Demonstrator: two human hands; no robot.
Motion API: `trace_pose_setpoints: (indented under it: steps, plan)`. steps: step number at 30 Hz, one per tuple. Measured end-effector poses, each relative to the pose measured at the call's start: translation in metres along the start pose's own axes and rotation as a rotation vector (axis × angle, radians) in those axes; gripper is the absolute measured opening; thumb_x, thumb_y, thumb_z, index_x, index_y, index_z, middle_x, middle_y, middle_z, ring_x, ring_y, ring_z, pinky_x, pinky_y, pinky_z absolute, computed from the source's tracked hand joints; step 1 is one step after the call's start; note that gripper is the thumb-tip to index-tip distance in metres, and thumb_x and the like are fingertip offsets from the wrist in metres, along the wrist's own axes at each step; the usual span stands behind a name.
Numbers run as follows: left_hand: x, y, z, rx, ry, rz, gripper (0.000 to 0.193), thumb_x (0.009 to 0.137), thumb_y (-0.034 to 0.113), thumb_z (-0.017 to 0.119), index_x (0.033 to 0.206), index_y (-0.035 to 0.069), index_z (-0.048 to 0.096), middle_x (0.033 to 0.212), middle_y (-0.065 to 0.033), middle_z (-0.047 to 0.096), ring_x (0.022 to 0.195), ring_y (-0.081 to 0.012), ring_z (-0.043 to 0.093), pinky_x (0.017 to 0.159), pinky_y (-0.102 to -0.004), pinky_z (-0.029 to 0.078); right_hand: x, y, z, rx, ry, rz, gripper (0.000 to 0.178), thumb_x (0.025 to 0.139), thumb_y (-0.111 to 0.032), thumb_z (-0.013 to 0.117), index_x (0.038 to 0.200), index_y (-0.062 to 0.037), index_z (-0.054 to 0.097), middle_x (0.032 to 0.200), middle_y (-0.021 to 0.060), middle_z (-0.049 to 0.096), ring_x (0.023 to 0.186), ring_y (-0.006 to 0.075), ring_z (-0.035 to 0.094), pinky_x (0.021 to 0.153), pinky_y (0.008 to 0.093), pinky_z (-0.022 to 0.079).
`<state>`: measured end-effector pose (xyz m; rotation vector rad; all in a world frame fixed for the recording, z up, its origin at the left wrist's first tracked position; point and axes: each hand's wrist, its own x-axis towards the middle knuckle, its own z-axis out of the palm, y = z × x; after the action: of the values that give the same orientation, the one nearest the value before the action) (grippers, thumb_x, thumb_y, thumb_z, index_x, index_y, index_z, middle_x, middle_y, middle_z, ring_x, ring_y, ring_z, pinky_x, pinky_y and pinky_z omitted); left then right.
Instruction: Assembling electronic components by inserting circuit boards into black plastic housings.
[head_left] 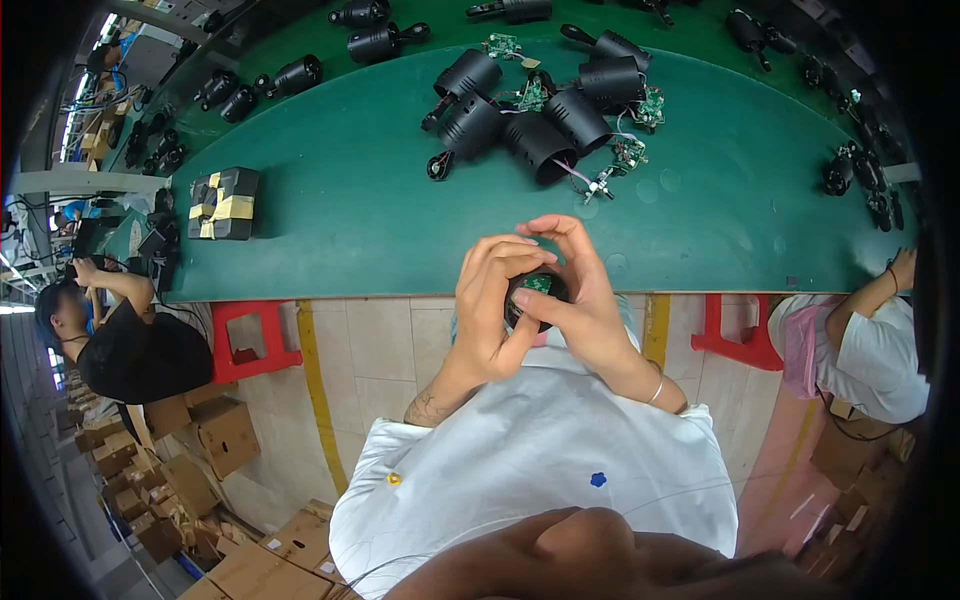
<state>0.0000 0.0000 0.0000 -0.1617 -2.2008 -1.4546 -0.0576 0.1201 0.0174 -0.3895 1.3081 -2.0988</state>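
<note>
Between my hands, over the near edge of the green table, is a black cylindrical housing [517, 312] with its round opening facing up. A green circuit board [538, 283] shows inside that opening. My left hand [488, 300] wraps the housing's left side, fingers curled along it. My right hand [585, 300] grips it from the right, its thumb laid on the board at the opening and its fingers arched over the far side. The lower part of the housing is hidden by my hands.
Several black cylindrical housings [540, 145] with wired circuit boards [630, 153] lie beyond my hands. A black box with yellow tape [222, 204] sits at the left. More black units [295, 75] line the far side. People [120, 330] work at both sides, near red stools [255, 342].
</note>
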Motion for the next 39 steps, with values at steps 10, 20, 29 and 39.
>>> trace_pose_setpoints:
  steps: [10, 20, 29, 39]
  plan:
    - [0.007, 0.011, -0.006, -0.207, -0.035, -0.026, 0.051, 0.063, 0.023, 0.053, 0.107, -0.002, 0.058, 0.105, -0.0162, 0.062, 0.097, -0.0321, 0.052, 0.092, -0.0426, 0.041, -0.001, 0.0, 0.001, 0.052, 0.025, 0.046, 0.064, 0.074, 0.005, 0.069, 0.129, -0.0077, 0.039, 0.126, 0.0104, 0.045, 0.105, 0.0198, 0.053, 0.086, 0.0295, 0.045]
    - [0.004, 0.014, -0.002, -0.081, -0.025, -0.075, 0.048, 0.064, 0.02, 0.049, 0.104, -0.003, 0.06, 0.105, -0.0172, 0.063, 0.098, -0.0317, 0.053, 0.09, -0.0421, 0.043, -0.002, 0.001, 0.002, 0.076, 0.026, 0.038, 0.062, 0.074, 0.005, 0.069, 0.128, -0.0067, 0.04, 0.124, 0.011, 0.046, 0.101, 0.0187, 0.053, 0.086, 0.0295, 0.045]
    - [0.001, 0.012, 0.003, -0.087, 0.174, 0.036, 0.039, 0.063, 0.018, 0.048, 0.09, -0.003, 0.064, 0.086, -0.0152, 0.067, 0.082, -0.0302, 0.058, 0.081, -0.0387, 0.047, -0.004, 0.008, 0.002, 0.216, 0.018, 0.09, 0.055, 0.076, 0.006, 0.066, 0.125, -0.005, 0.043, 0.124, 0.0128, 0.048, 0.1, 0.0169, 0.054, 0.086, 0.0273, 0.046]
    - [0.008, 0.025, -0.003, -0.173, 0.115, -0.144, 0.042, 0.059, 0.021, 0.046, 0.085, -0.006, 0.066, 0.081, -0.0179, 0.065, 0.075, -0.0271, 0.058, 0.071, -0.0324, 0.047, -0.005, 0.002, 0.001, 0.08, -0.004, 0.104, 0.051, 0.08, 0.005, 0.064, 0.127, -0.0034, 0.046, 0.117, 0.014, 0.058, 0.091, 0.0138, 0.058, 0.072, 0.0221, 0.049]
